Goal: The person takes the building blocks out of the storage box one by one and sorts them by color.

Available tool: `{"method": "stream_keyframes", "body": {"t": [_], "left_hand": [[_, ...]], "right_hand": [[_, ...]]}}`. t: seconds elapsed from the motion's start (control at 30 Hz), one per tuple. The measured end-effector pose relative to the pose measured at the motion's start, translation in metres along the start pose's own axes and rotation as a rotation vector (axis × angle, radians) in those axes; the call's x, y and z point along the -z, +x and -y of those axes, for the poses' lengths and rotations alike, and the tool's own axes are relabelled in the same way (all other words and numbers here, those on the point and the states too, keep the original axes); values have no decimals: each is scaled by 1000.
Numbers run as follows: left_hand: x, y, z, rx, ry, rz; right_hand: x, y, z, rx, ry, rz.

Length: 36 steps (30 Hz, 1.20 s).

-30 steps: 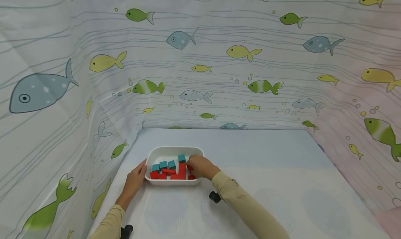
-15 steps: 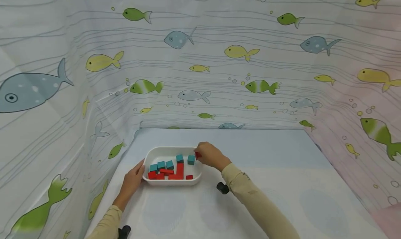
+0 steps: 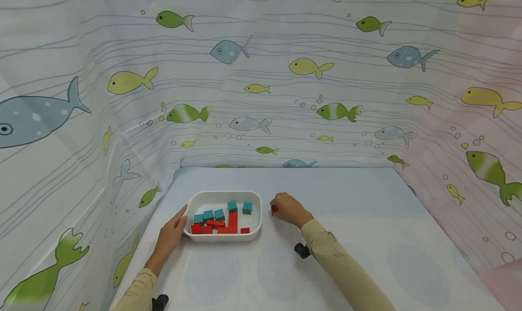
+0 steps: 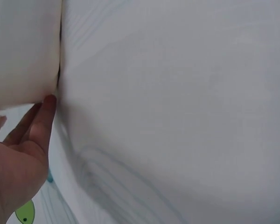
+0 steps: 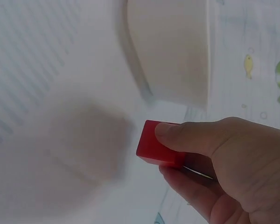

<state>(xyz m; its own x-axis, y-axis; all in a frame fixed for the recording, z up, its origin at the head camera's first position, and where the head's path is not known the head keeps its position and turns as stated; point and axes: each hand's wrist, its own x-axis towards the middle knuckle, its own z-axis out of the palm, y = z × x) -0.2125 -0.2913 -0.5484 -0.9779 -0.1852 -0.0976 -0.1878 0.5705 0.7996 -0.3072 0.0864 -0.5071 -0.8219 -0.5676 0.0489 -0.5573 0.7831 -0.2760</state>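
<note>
the right hand (image 3: 290,209) pinches a red block (image 5: 151,144) near the white tray's (image 3: 222,238) three o'clock side, the block's long axis hard to judge in that grip; the left hand (image 3: 169,238), farther off, touches the tray at nine o'clock, fingers extended.

Pale tabletop (image 3: 346,193), faint round prints (image 3: 418,274), curtain (image 3: 273,43) behind and at both sides (green, yellow, blue fish (image 3: 303,66)).

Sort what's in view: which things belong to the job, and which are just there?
Likely the job: red block in right hand; tray, touched by left hand; other red blocks and teal blocks inside.

Just there: table; fish curtain; black wrist gear.
</note>
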Motion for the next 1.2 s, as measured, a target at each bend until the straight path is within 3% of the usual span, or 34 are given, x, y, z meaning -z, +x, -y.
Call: {"method": "stream_keyframes", "body": {"t": [0.3,0.93,1.07,1.2], "left_hand": [[3,2,2,26,-102,24],[2,3,1,12,-72,3],[2,2,1,10,-61,9],[2,2,1,7,-51,12]], "right_hand": [[-12,-4,-7,10,13,3],[-23,-6,-11,-63,93,13],[-18,-4,-6,-84,51,31],[-6,5,8,-27,5,-21]]}}
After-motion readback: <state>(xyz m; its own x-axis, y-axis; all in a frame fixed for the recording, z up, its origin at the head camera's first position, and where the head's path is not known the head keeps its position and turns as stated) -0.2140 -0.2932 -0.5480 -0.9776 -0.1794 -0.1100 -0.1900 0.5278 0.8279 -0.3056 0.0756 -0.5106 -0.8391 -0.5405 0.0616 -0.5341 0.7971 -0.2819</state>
